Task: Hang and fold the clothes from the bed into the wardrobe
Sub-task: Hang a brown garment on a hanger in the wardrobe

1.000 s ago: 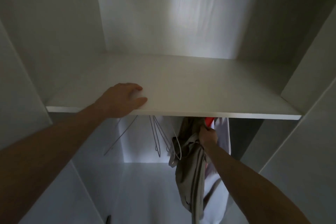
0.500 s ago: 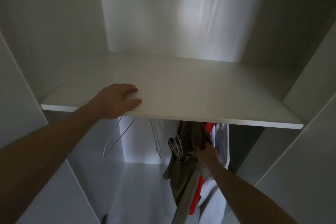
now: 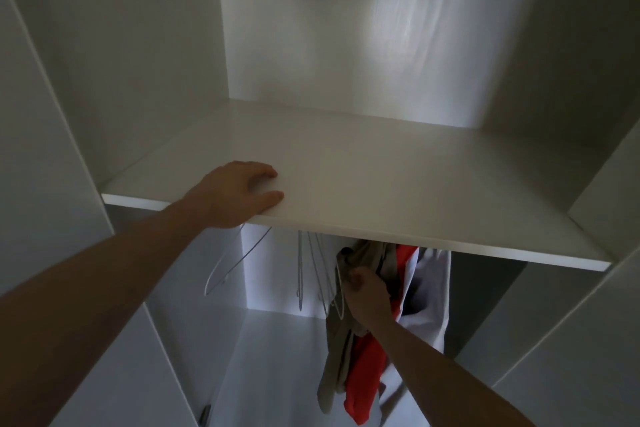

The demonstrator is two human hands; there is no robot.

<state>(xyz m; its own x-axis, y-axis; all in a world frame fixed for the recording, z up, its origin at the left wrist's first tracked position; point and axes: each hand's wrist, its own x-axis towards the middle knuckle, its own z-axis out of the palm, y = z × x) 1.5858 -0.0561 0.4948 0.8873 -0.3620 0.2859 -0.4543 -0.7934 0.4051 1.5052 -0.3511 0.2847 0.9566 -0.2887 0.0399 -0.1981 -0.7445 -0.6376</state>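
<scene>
**Wardrobe: left hand on shelf, right hand in the hanging clothes**

Left hand (image 3: 239, 196) rests on the near edge of the white shelf (image 3: 398, 184), left of centre, fingers lightly bent with tips on the board, thumb flat along the front edge. Holds nothing.

Below the shelf, left to right: one empty wire hanger (image 3: 235, 262) tilted on its own, then a cluster of empty wire hangers (image 3: 317, 274) just beside the clothes.

Right hand (image 3: 369, 298) reaches under the shelf, fingers curled, gripping the khaki garment (image 3: 341, 340) near its top. Garment hangs limp below the hand. Red garment (image 3: 363, 381) touches it on the right, partly behind the forearm. White garment (image 3: 431, 295) hangs furthest right.
</scene>
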